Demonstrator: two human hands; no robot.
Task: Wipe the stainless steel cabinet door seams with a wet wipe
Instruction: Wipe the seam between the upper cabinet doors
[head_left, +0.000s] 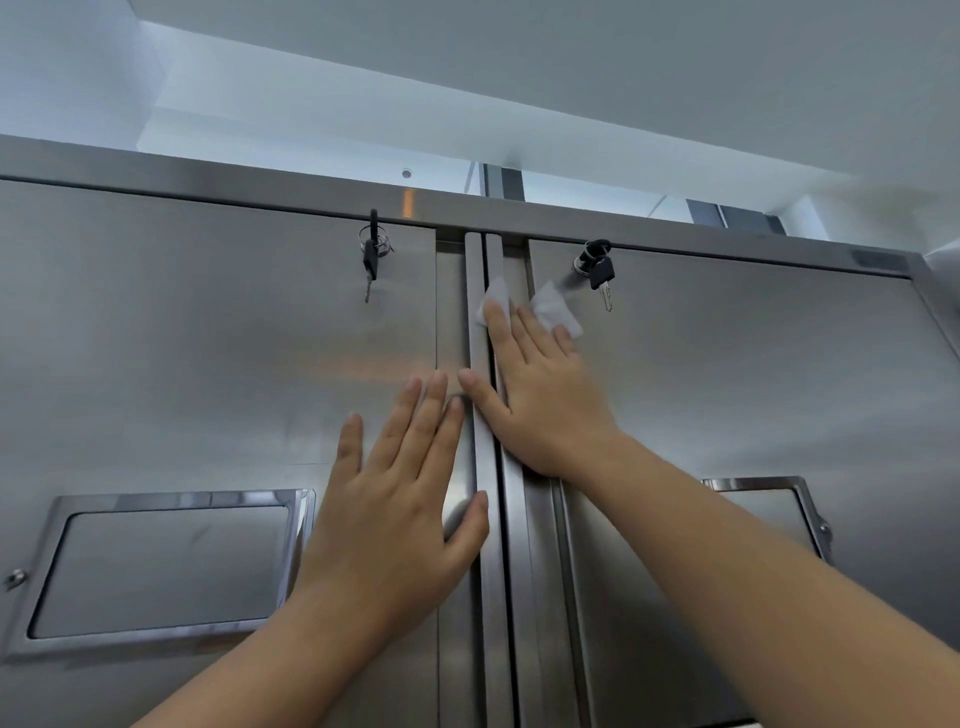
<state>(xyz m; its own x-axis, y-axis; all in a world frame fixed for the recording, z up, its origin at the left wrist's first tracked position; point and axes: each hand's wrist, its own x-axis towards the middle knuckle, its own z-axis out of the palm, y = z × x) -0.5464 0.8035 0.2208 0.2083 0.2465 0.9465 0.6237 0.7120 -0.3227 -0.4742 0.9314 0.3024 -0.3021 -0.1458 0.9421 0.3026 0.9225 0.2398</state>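
Observation:
A stainless steel cabinet fills the view, with a left door (218, 338) and a right door (727, 374). Between them runs the vertical centre seam (485, 260) with its raised edge strips. My right hand (540, 384) lies flat with straight fingers across the seam near the top and presses a white wet wipe (558, 309) against the steel; the wipe shows above and beside the fingertips. My left hand (400, 493) rests flat and spread on the left door beside the seam, lower down, holding nothing.
A key hangs in the lock of the left door (370, 254), and another in the right door's lock (597, 270), close to the wipe. Each door has a recessed framed panel, on the left (156, 566) and on the right (769, 499). The cabinet's top rail (311, 192) runs above.

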